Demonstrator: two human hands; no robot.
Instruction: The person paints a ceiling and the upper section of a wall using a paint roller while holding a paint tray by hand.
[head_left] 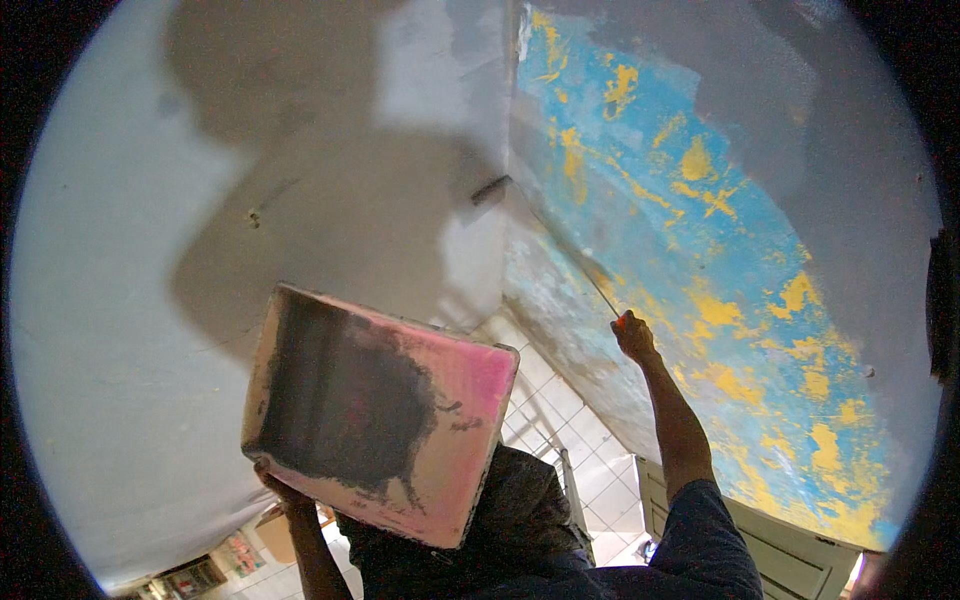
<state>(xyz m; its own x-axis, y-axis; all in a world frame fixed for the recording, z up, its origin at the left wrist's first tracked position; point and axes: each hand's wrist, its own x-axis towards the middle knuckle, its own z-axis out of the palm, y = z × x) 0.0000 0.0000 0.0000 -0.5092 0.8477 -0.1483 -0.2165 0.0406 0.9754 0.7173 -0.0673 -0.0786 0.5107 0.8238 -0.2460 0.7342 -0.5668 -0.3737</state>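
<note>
My left hand (284,487) grips a paint tray (468,392) by its lower left corner and holds it tilted in front of my body. The tray is pinkish with worn edges, and dark grey paint coats much of its inside. Out to the right, my right hand (635,338) is closed around the handle of a paint roller. Its thin rod runs up and left to the roller (490,190), a dark grey sleeve at the pale wall (110,300), close to the corner. Whether the sleeve touches the wall I cannot tell.
The right wall (690,200) has patchy blue and yellow paint, with grey coating above and beside it. Large shadows fall on the pale wall. Far below are a white tiled floor (580,435), a ladder-like metal rail (570,480) and a pale panelled door or cabinet (780,550).
</note>
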